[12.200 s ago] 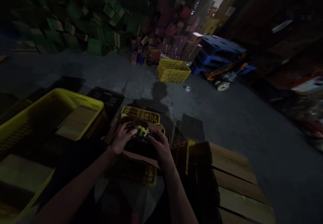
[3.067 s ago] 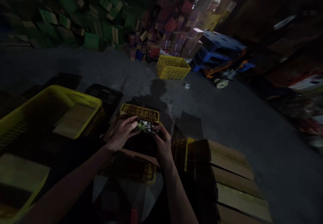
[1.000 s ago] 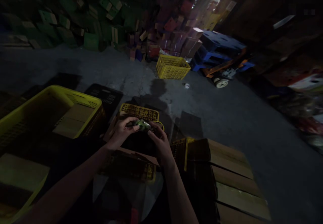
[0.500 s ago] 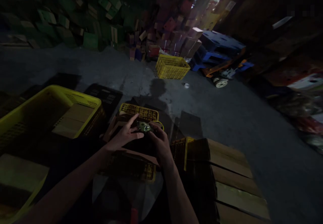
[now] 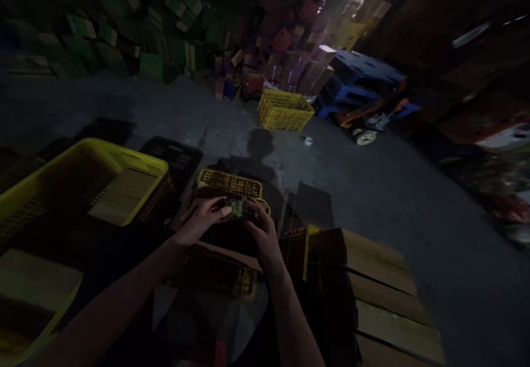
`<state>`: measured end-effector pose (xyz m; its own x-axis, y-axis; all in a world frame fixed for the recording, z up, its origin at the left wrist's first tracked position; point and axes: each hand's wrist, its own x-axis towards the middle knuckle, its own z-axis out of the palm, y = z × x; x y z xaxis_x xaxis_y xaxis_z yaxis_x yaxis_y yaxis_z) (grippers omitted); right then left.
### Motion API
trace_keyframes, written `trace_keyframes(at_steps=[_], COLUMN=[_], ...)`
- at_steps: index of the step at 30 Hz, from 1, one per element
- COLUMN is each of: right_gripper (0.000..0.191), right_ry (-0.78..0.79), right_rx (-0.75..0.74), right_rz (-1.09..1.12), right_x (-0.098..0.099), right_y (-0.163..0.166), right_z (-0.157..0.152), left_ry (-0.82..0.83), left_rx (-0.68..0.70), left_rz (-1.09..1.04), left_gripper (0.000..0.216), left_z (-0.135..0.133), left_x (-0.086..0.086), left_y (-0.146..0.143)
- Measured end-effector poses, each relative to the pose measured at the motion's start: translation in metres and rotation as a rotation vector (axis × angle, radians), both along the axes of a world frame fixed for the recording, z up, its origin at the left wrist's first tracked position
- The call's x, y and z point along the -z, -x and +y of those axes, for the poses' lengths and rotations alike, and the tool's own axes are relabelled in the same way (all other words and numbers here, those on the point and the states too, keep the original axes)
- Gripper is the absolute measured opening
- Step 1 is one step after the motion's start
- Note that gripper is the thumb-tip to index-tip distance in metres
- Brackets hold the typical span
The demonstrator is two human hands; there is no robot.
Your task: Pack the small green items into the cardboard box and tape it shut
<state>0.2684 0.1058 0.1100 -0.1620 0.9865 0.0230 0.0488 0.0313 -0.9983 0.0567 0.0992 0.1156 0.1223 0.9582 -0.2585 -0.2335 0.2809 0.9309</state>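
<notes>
While a bare left hand and a bare right hand pinch its ends, a small mottled dark-green object sits just below mid-frame

Although the light is dim, the person's grip is readable: the left thumb and fingers are narrowed on the object's left end, and the right thumb and fingers curl round its right end. The object's finer detail is too dark to make out. It is held above an open brown cardboard box with a dark interior, and a yellow perforated plastic crate shows beyond and below that box.

At the left of the frame stands a large yellow plastic bin, with flat-topped brown cardboard pieces inside. Just behind it, a black slotted plastic panel lies on the grey floor. A row of long brown cartons fills the lower right.

Farther off, in the upper centre, stands a yellow slatted basket, with a small white round item on the floor near it. Blue plastic pallets are stacked at the upper right beside an orange pallet truck. A jumbled heap of green boxes spreads across the upper left.
</notes>
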Motion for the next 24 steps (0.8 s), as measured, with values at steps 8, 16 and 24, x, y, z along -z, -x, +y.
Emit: trace_keyframes(at_steps=[8, 16, 24], right_gripper=[0.068, 0.055, 0.034], right_ry=[0.088, 0.232, 0.196], right_rx=[0.087, 0.103, 0.081], right_rz=[0.121, 0.250, 0.216], right_x=[-0.005, -0.006, 0.002], right_y=[0.004, 0.006, 0.002], right_z=[-0.007, -0.005, -0.002], left_ry=[-0.087, -0.207, -0.213], left_rx=[0.028, 0.072, 0.118], left_rz=[0.135, 0.187, 0.188], left_gripper=[0.052, 0.040, 0.043], left_z=[-0.001, 0.001, 0.002], left_x=[-0.005, -0.012, -0.010], left_y=[0.004, 0.004, 0.006])
